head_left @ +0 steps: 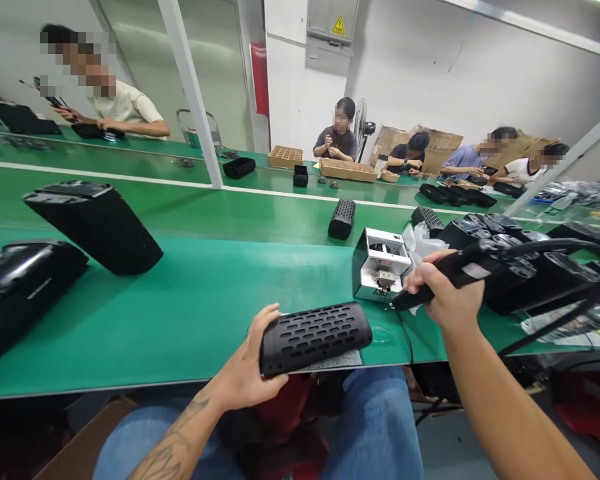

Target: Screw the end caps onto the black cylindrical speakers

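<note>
My left hand grips the left end of a black housing with rows of slots, its thumb at the near side and its fingers over the far side. The housing lies on its side at the bench's front edge, over a grey bubbly pad. In my right hand is a black electric screwdriver, held with a cable trailing from its back end. Its tip points left and down, close to the front corner of a black-and-white screw feeder. Whether a screw sits on the tip is too small to tell.
Two large black speaker bodies, one standing tilted and one lying, are at the left. More black units crowd the right. Another slotted housing lies on the green belt. Several people work across the line.
</note>
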### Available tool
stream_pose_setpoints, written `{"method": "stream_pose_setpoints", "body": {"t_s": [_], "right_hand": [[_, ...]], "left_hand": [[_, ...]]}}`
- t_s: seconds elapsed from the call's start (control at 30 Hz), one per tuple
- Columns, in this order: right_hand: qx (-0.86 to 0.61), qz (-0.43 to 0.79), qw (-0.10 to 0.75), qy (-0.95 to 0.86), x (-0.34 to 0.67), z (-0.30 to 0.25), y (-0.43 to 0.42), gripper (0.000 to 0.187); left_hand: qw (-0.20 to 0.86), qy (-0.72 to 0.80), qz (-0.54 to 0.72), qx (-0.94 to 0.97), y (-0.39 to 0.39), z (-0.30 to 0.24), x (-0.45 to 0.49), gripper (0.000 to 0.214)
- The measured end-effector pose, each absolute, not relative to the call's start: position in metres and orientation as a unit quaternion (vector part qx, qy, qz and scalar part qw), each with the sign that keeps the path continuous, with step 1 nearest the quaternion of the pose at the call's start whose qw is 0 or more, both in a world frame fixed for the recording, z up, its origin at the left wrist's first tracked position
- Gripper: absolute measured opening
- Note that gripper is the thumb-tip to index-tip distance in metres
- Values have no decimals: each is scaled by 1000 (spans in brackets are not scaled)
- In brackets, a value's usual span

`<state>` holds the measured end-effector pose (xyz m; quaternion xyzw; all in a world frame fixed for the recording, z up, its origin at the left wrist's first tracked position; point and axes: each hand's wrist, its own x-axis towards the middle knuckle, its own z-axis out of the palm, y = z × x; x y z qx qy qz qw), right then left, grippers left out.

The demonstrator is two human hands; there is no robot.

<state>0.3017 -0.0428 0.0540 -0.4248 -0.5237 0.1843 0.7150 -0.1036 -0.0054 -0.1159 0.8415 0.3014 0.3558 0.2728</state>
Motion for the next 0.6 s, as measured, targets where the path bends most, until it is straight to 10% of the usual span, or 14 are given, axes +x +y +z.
{"method": "stream_pose_setpoints", "body": {"t_s": [0.6], "right_hand": [[-346, 329, 674, -564, 241, 43, -75, 24]], "left_hand": [[222, 248, 420, 844, -7, -130, -95, 111]]}}
